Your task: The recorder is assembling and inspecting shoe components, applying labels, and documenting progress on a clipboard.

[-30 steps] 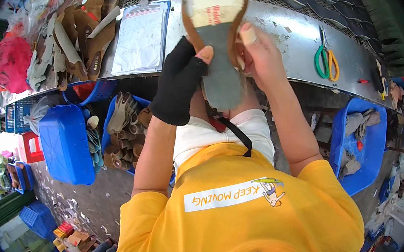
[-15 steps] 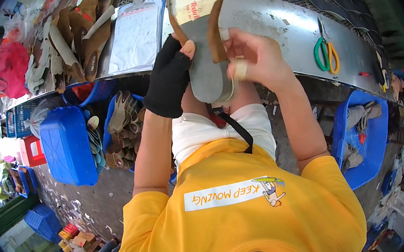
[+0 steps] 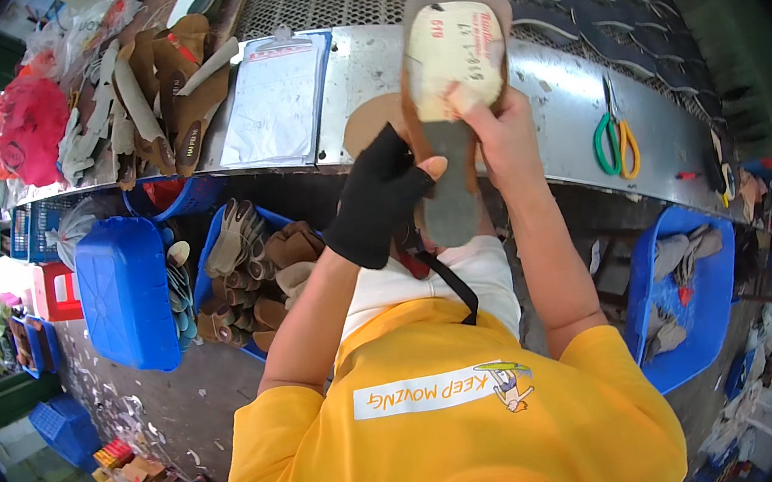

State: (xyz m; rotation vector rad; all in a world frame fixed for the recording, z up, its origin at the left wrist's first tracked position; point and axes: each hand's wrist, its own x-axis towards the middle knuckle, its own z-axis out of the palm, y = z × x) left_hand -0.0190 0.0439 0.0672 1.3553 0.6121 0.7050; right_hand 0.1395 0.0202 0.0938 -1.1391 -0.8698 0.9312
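Observation:
A half-made shoe (image 3: 451, 200) is held over the bench's near edge with its underside up. Its sole is grey, brown material runs along its sides, and a cream patch (image 3: 456, 57) with print covers the forefoot. My left hand (image 3: 379, 199), in a black fingerless glove, grips the shoe's left side, thumb on the grey sole. On the right side, my right hand (image 3: 506, 137) is closed round the shoe, its thumb against the cream patch. A tan rounded piece (image 3: 371, 125) shows behind the glove; whether it belongs to the shoe I cannot tell.
On the metal bench (image 3: 569, 92) lie a clipboard with papers (image 3: 275, 101), green-and-orange-handled scissors (image 3: 617, 134) and brown leather pieces (image 3: 173, 84). Dark soles (image 3: 559, 7) cover the mesh behind. Below stand blue bins (image 3: 130, 294), one at right (image 3: 688, 302) holding gloves.
The shoe has moved nearer, bringing its whole forefoot into view. My right hand has gone from beside its lower edge to the forefoot. My left hand keeps its grip.

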